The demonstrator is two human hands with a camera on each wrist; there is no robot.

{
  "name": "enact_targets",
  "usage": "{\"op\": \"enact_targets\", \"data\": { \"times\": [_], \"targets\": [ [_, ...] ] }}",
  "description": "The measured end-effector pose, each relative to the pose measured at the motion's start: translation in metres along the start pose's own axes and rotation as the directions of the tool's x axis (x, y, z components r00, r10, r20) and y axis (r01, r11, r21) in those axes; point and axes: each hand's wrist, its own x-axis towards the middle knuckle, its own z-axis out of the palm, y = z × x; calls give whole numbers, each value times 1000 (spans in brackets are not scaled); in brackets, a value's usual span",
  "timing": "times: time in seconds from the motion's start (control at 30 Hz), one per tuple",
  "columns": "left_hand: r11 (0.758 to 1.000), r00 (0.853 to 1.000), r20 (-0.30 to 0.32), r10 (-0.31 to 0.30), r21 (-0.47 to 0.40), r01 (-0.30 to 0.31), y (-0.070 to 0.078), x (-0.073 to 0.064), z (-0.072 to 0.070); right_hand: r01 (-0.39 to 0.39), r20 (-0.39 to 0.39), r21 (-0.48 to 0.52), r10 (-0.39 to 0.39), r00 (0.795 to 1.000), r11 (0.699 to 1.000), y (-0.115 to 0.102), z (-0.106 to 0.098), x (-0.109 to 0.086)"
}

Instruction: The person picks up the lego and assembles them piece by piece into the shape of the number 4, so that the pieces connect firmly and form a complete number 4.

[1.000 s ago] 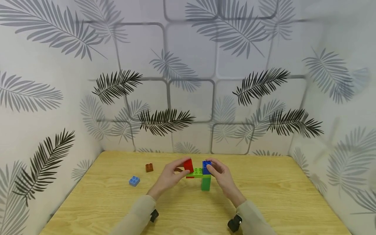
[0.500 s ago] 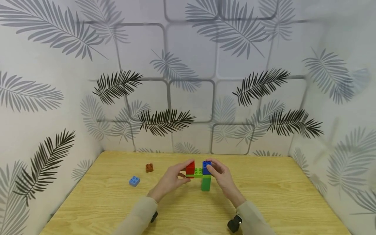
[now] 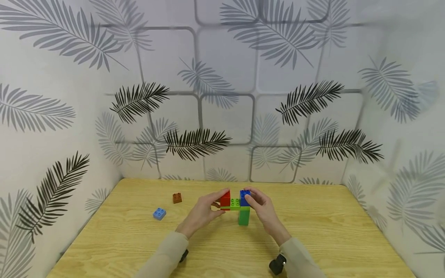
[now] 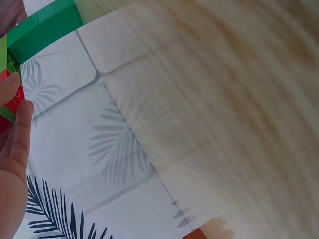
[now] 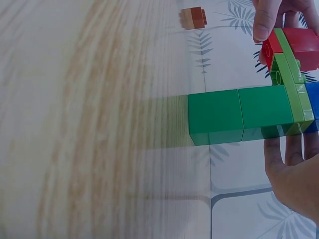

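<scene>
In the head view, a small structure stands on the table: two stacked green bricks (image 5: 215,117) form a column, and a lime green plate (image 3: 235,204) lies across the top, reaching out to the left. My left hand (image 3: 201,210) pinches the red brick (image 3: 225,197), which sits upright on the plate's left end; the thumb presses from below. Under that end is another red piece (image 5: 272,50), seen in the right wrist view. At the column's top sits a dark blue brick (image 3: 245,197), gripped between the thumb and fingers of my right hand (image 3: 264,208).
Left of the structure lie two loose bricks on the wooden table (image 3: 313,227): a light blue brick (image 3: 159,214) and, farther back, a brown brick (image 3: 177,197). A leaf-patterned wall (image 3: 226,116) rises behind the table's far edge.
The red brick has gone from tilted above the plate's left end to upright and seated on it. My left thumb has dropped below the plate. My right hand stays put.
</scene>
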Motion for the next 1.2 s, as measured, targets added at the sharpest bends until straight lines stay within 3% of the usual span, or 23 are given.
{"op": "enact_targets", "data": {
  "times": [0.2,0.47,0.63,0.77,0.9,1.03,1.2],
  "targets": [
    [999,999,-8,-38,7,38,2,1,-1,-8,-3,3,8,1000,1000,0,0,0],
    [998,998,11,-56,10,56,-3,0,-1,68,9,-44,-68,998,997,5,-2,0],
    [990,992,-36,-123,-81,120,-2,2,-4,30,7,-14,-30,1000,999,3,-2,-1],
    [973,975,-131,-177,-173,154,0,3,-10,-5,-2,-1,5,1000,1000,-2,-1,-2],
    [951,949,-190,-253,-227,209,-2,1,-17,-9,3,5,9,1000,1000,-3,0,-2],
    [904,924,-195,-328,-350,246,-7,-2,-23,-5,15,1,5,1000,1000,-2,0,-2],
    [861,912,-164,-377,-425,280,-15,-4,-35,29,18,-8,-29,999,1000,-1,0,-2]
  ]
}}
